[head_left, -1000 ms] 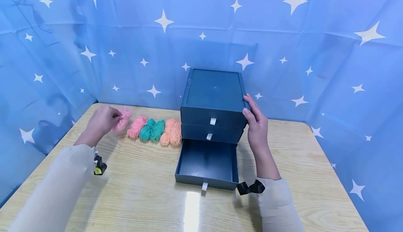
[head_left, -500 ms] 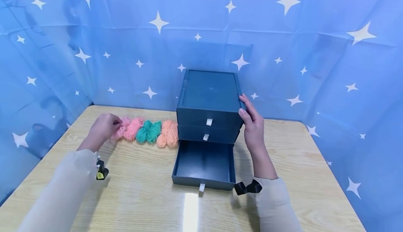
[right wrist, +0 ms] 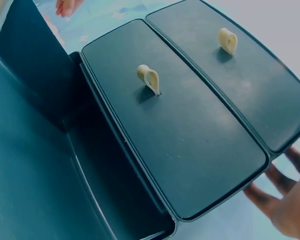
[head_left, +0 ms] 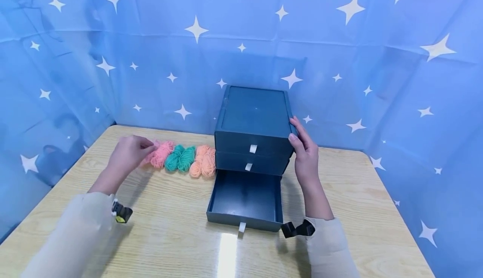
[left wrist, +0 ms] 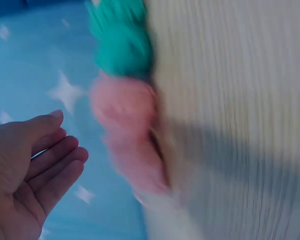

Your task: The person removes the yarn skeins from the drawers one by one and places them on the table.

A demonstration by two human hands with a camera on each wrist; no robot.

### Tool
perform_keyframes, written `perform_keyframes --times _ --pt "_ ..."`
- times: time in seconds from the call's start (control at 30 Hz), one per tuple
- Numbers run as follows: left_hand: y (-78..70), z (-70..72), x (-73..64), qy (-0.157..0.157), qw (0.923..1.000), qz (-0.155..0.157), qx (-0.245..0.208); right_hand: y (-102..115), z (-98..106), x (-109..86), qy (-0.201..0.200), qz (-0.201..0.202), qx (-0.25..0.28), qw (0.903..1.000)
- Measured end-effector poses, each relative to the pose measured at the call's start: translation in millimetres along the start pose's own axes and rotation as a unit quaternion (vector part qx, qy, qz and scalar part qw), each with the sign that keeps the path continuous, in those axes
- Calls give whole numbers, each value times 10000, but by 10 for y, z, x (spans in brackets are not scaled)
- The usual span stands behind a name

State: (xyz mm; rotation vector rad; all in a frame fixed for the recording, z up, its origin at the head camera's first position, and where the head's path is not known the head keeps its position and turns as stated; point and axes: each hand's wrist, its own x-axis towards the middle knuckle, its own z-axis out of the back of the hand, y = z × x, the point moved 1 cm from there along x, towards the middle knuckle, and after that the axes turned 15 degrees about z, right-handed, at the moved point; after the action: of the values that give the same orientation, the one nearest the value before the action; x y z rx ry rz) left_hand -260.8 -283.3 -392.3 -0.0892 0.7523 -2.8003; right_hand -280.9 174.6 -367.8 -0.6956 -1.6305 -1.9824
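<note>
My left hand (head_left: pixel 128 154) is over the left end of a row of yarn skeins, beside the pink skein (head_left: pixel 162 154). In the left wrist view its fingers are loosely bent and empty, apart from the paler pink skein (left wrist: pixel 140 167), which is blurred; in the head view that hand partly covers it. My right hand (head_left: pixel 306 158) rests against the right side of a dark blue drawer unit (head_left: pixel 254 110), fingers extended along its upper edge. The unit's bottom drawer (head_left: pixel 245 200) is pulled out, with nothing in it; the upper two drawers are closed.
Teal yarn (head_left: pixel 180 158) and peach yarn (head_left: pixel 203 160) continue the row up to the unit's left side. White pull tabs stick out from the drawer fronts. A blue curtain (head_left: pixel 241 18) with white stars surrounds the wooden table (head_left: pixel 170 227).
My left hand has lowered the pale pink skein to the table beside the pink one and let it go, moving slightly right. My right hand stays on the unit.
</note>
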Motion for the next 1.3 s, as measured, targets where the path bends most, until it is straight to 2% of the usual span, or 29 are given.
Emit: perform_keyframes --times 0.13,0.27,0.4,0.53,0.6,0.63,0.7,0.8,0.87,0.93,1.03,1.1,1.2,1.3 --pt "-325 -67 -359 -27 9988 -475 -66 7 -3 -8 8 38 11 10000" --pt "-592 -259 -731 -393 9907 -1290 -202 0 -2 -10 -18 68 -17 10000" --pt "-776 -461 -1066 -729 9728 -2160 -414 -3 6 -9 -39 62 -11 10000" --pt "-916 -665 -1336 -546 9553 -2864 -495 10 20 -5 -36 36 -54 10000" --pt "-982 -756 -1433 -475 9491 -3084 -421 24 26 -2 -56 22 -73 10000" --pt "-1015 -794 -1473 -542 9471 -3138 -405 26 27 0 -68 31 -68 9999" --pt "-1063 -834 -1549 -839 9389 -3301 -497 23 25 0 -55 28 -32 10000" --pt "-1118 -838 -1648 -1481 9201 -3556 -710 24 13 9 -5 58 20 10000" --pt "-1149 -841 -1719 -1633 9096 -3740 -778 12 3 13 -15 86 11 10000" --pt "-1190 -874 -1784 -1438 9137 -3749 -621 22 -3 22 -51 106 -5 9999" --pt "-1246 -979 -1862 -944 9326 -3480 -134 18 -5 30 -73 119 15 9999" --pt "-1278 -1060 -1901 -737 9427 -3238 310 17 -10 30 -34 96 60 9999" --pt "-1336 -1166 -1934 -553 9492 -2996 794 5 -13 18 -22 74 67 9999" --pt "-1399 -1237 -1950 -262 9573 -2715 957 4 -18 -1 -39 44 23 10000"
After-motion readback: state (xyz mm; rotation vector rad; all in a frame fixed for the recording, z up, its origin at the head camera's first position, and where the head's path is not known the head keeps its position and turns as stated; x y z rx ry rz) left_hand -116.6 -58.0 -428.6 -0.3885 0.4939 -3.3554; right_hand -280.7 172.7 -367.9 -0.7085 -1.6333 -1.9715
